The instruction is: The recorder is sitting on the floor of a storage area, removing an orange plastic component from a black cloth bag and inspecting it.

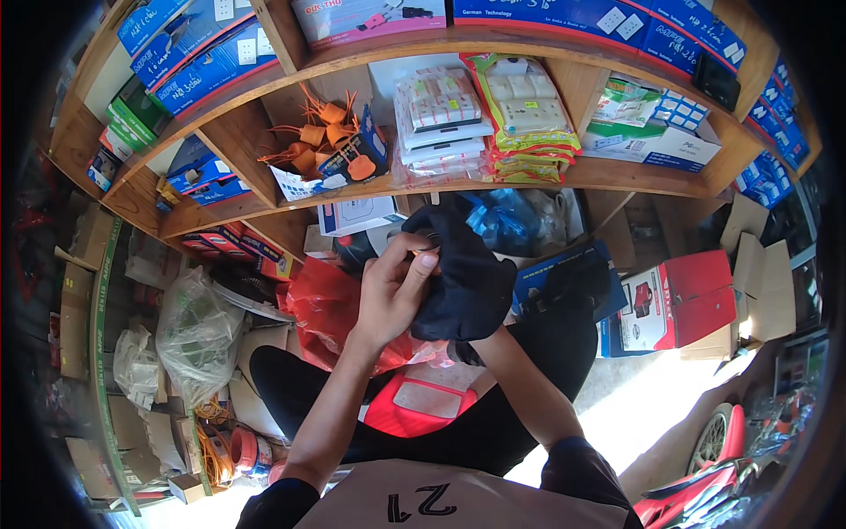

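Dark Cloth Gripped and Lifted, Not Yet Set Down

At the far left, a clear plastic bag (201,317) is seen, bulging beside stacked cartons. Farther right, orange lamp holders (311,135) are kept on the wooden shelf (634,181), and a red plastic bag (322,309) is spread below them. The left hand (397,291) is closed, the edge of a dark navy cloth (464,282) being pinched between thumb and fingers. The cloth (possibly a cap, though its bunched shape leaves this unsettled) is held up in front of the shelf, above the lap. By it the right hand is covered, so its grip cannot be told; only the right forearm (529,388) is exposed. The lifting can be judged done and the handling unfinished; how much is left is not shown. Farther right, a red-and-white carton (679,304) is left untouched.
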A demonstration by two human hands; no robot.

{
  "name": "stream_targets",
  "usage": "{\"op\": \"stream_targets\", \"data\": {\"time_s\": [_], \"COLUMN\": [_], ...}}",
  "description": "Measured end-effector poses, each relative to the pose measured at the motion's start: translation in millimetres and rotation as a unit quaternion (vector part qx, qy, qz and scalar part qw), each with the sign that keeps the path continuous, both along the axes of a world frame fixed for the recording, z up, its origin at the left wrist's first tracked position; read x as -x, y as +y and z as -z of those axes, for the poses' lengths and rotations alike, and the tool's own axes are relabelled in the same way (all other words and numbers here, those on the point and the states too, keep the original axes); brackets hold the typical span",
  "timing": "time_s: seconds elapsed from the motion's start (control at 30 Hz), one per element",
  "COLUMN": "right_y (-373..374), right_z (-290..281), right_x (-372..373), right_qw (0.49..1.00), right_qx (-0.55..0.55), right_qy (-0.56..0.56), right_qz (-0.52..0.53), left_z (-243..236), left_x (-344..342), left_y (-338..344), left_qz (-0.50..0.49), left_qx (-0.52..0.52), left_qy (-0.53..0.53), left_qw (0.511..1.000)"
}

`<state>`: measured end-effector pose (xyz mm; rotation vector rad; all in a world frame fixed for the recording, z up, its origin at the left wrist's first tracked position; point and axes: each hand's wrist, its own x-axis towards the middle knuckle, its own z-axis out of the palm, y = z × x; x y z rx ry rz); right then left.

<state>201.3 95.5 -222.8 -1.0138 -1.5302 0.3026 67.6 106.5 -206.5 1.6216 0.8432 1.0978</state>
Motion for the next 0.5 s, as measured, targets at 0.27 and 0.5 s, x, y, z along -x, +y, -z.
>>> {"op": "stream_targets", "data": {"time_s": [0.27, 0.5], "right_y": [-10, -7], "right_z": [16, 2], "right_x": [-11, 1], "right_qw": [0.991, 0.997], "right_qx": [0.133, 0.0], "right_qy": [-0.001, -0.071], "right_qz": [0.028, 0.043], "left_z": [-3, -18], "left_x": [-14, -3], "left_y": [-2, 0], "left_qz": [0.046, -0.001], "left_qx": [-0.126, 0.036], "left_qy": [0.077, 0.016], "left_qw": [0.988, 0.999]}}
